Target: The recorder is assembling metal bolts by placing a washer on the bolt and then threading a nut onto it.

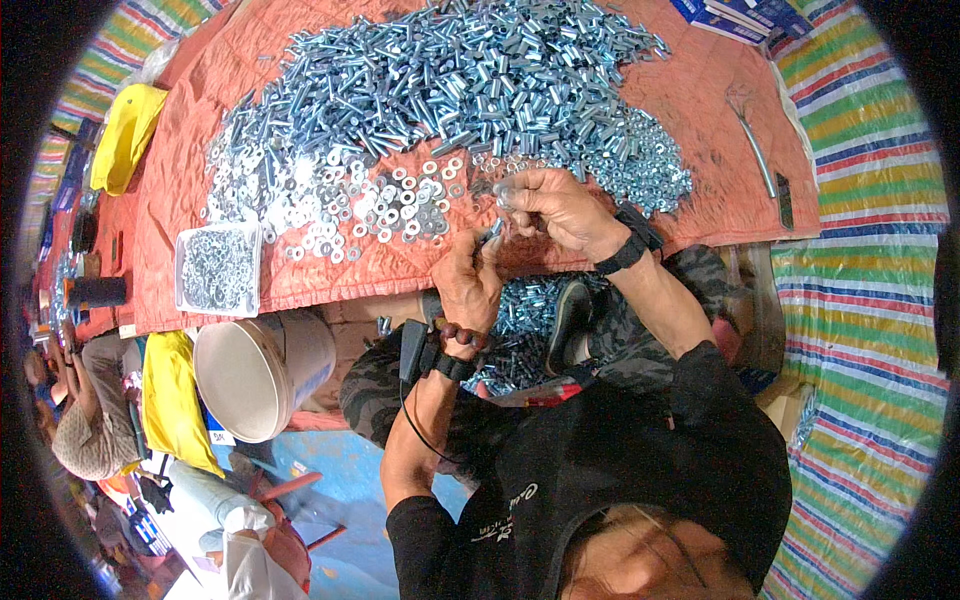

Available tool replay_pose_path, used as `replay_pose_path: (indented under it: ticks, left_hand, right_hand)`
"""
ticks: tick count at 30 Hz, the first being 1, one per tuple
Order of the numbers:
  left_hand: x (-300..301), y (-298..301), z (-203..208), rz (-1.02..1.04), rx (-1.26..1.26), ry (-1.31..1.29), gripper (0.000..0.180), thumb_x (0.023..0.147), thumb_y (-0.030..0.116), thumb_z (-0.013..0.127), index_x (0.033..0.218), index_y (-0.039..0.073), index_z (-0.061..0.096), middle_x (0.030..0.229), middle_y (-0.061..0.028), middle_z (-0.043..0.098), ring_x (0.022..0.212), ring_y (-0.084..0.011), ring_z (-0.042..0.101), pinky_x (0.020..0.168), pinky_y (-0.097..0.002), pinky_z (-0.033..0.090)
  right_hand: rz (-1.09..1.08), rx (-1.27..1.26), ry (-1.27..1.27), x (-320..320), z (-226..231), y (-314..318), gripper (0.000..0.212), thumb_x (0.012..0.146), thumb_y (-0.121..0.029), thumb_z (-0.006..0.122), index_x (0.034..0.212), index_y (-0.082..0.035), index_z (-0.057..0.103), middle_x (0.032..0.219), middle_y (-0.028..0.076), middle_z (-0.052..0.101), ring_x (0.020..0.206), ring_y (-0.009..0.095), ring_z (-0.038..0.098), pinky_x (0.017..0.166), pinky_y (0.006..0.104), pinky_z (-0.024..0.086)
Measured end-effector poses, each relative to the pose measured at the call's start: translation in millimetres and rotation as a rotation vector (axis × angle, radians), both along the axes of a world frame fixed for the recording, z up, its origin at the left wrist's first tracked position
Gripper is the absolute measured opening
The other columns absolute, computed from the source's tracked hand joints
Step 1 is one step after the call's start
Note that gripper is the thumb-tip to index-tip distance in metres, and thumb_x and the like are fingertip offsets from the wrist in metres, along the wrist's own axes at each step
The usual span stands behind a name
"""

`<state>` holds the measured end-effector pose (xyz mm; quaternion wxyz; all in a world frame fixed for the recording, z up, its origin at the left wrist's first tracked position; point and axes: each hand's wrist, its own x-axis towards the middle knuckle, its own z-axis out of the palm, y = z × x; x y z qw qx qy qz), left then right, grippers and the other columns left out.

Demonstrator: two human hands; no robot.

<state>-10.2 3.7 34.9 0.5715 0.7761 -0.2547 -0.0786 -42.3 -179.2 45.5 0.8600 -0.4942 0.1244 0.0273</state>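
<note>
Both my hands are close together over the near edge of a red quilted cloth [380, 275]. My left hand [468, 285] is closed, with a small blue-silver metal piece [493, 231] at its fingertips; this looks like a bolt or sleeve. Just beyond it, my right hand [560, 208] pinches what seems to be a small washer [503, 199], partly covered by the fingers. Loose flat washers [400, 200] lie left of my hands. A large heap of metal sleeves and bolts [450, 85] spreads beyond them, with small nuts [645, 165] at its right side.
A white plastic tub [183, 272] of small metal parts stands at the cloth's left front. Below it is a white bucket [245, 375]. A metal hand tool [757, 150] lies at right. More metal pieces [530, 310] sit between my legs. Other people [95, 430] are at far left.
</note>
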Motion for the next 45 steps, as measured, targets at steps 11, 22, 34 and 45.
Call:
replay_pose_path:
  ticks: [11,22,34,45]
  left_hand:
    - [0.3,-4.1,-1.8,-0.015,-0.012,-0.083,0.011,0.084,0.006,0.059,0.095,0.004,0.06,0.072,-0.0152,0.062,0.063,-0.0294,0.062,0.058,-0.0366,0.047]
    - [-0.3,-14.0,-7.5,-0.088,0.032,-0.105,0.013,0.081,0.001,0.058,0.094,0.004,0.061,0.071,-0.0153,0.063,0.064,-0.0281,0.063,0.057,-0.0372,0.048]
    - [-4.9,-17.3,6.0,-0.188,-0.108,0.259,0.02,0.094,0.018,0.057,0.095,-0.001,0.059,0.062,-0.0021,0.055,0.051,-0.0096,0.056,0.044,-0.0239,0.045]
    - [-7.6,-19.6,10.1,-0.201,-0.099,0.332,0.02,0.094,0.017,0.055,0.095,-0.003,0.06,0.06,-0.002,0.056,0.05,-0.009,0.055,0.045,-0.0238,0.044]
  right_hand:
    - [-0.011,-0.198,-0.045,-13.8,7.7,11.4,0.019,0.09,-0.012,0.06,0.102,0.002,0.063,0.08,0.005,0.065,0.068,0.011,0.062,0.059,0.0234,0.051]
    - [-0.134,-0.691,0.019,-36.6,1.9,0.6,0.019,0.092,-0.007,0.056,0.104,0.005,0.062,0.085,0.007,0.065,0.071,0.014,0.064,0.061,0.0258,0.054]
    - [-0.461,-1.506,0.195,-54.4,-18.1,-64.9,0.019,0.081,-0.019,0.063,0.085,-0.001,0.068,0.083,0.018,0.066,0.076,0.033,0.064,0.067,0.0396,0.049]
    - [-0.277,-1.736,0.046,-51.9,-22.2,-60.6,0.017,0.08,-0.023,0.065,0.087,-0.007,0.065,0.076,0.014,0.054,0.071,0.035,0.058,0.06,0.046,0.045]
